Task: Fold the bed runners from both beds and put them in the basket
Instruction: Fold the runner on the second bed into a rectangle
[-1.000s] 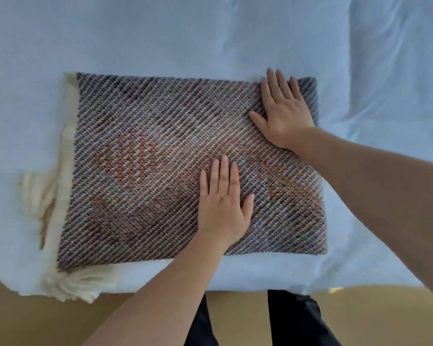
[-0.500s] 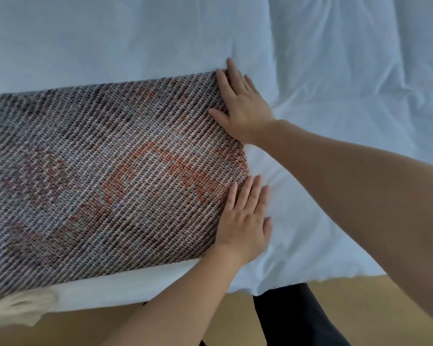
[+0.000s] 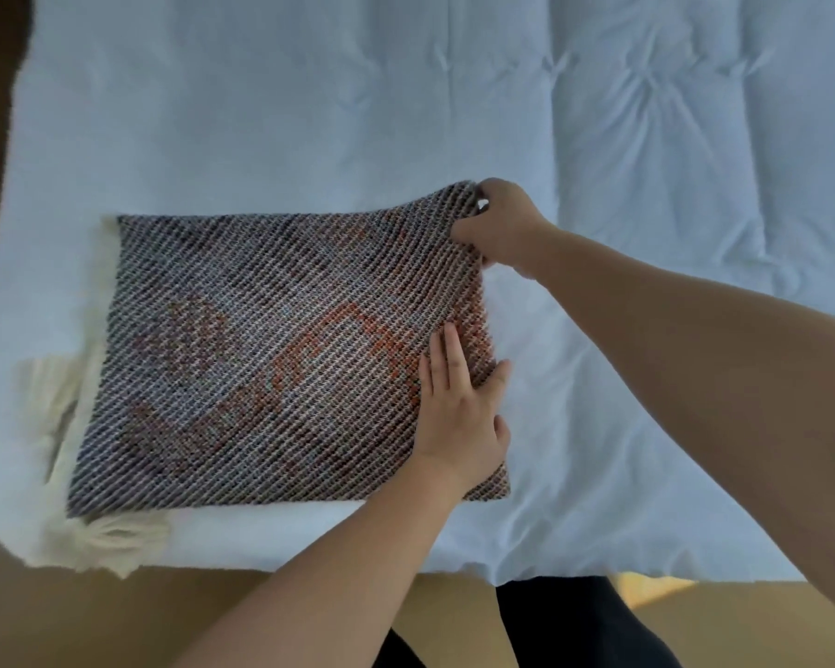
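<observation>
Soft even daylight, faint shadows; slight overall blur, wide-angle edge curvature.

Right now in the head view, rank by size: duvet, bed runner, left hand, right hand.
1. white duvet
2. folded bed runner
3. left hand and right hand: unranked, left is flat and nearer, right curled.

coarse woven bed runner (image 3: 271, 349), cream fringe (image 3: 116, 537), soft matt white bedding (image 3: 309, 113)

White bed (image 3: 261, 113); tan floor (image 3: 116, 619)
</observation>
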Available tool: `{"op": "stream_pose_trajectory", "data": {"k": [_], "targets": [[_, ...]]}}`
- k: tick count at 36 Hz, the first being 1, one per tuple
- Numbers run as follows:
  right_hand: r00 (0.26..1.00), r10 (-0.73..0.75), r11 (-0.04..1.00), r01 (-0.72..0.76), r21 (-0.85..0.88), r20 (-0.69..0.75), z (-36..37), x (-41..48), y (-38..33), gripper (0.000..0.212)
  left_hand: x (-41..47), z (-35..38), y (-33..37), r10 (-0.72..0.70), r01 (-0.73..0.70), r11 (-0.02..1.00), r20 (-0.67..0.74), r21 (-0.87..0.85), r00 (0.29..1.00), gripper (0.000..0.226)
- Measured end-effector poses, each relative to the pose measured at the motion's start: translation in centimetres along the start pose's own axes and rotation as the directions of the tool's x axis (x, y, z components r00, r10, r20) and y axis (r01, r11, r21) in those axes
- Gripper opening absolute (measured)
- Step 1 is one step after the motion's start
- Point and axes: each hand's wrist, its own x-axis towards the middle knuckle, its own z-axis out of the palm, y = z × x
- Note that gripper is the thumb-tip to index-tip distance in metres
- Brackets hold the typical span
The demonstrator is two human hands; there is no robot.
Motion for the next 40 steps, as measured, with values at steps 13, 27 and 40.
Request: {"op": "stream_pose_trajectory", "data": {"k": [13,27,40], "targets": [[0.997,-0.081,0.995,0.082,-0.065,0.017,5.6,-6.4,-13.1,0.032,-6.5,-12.1,-3.5,-0.296,0.272,0.925,-0.056,-0.265,0.953,0.042],[0.996,-0.063,0.996,0.059,-0.069,-0.059,18.5,-6.1,-21.3,0.033,-13.3,-17.3,-18.5,-0.552,0.458,0.808,-0.204,-0.371,0.808,0.045],[0.993,-0.088,0.975,0.071,-0.208,-0.073,34.8,-1.6,-21.4,0.028,-16.4,-13.4,-34.5,-0.578,0.476,0.755,-0.117,-0.45,0.807,0.042]]}}
